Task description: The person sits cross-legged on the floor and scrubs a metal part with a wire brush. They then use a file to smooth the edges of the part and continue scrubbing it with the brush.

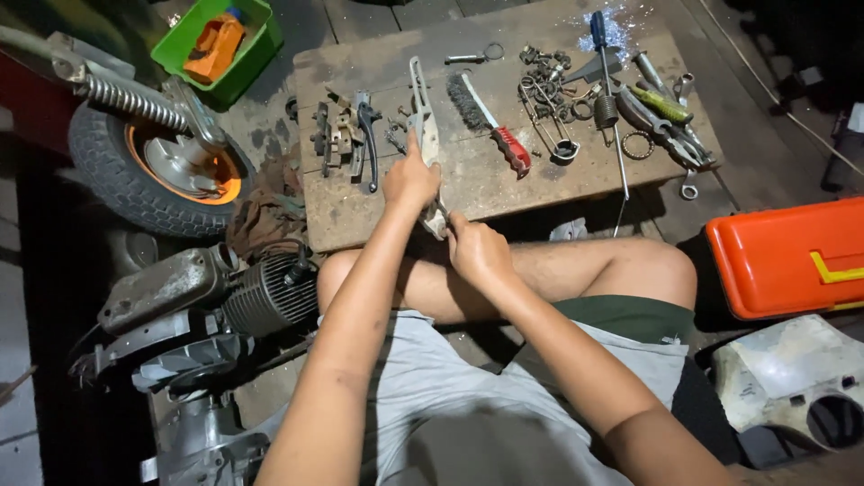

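A long pale metal bracket (421, 99) rests with its far end on the wooden board (504, 180). My left hand (409, 178) grips its middle. My right hand (477, 250) holds its near end just past the board's front edge, above my crossed legs. A wire brush with a red handle (490, 121) lies on the board just right of the bracket. A black lever (367, 135) and small dark brackets (328, 135) lie to its left.
Springs, rings and washers (549, 85), a blue-handled screwdriver (605, 63) and wrenches (670, 126) cover the board's right side. An orange toolbox (787, 256) sits at right. A scooter wheel (148, 162), an engine (225, 306) and a green bin (220, 40) stand at left.
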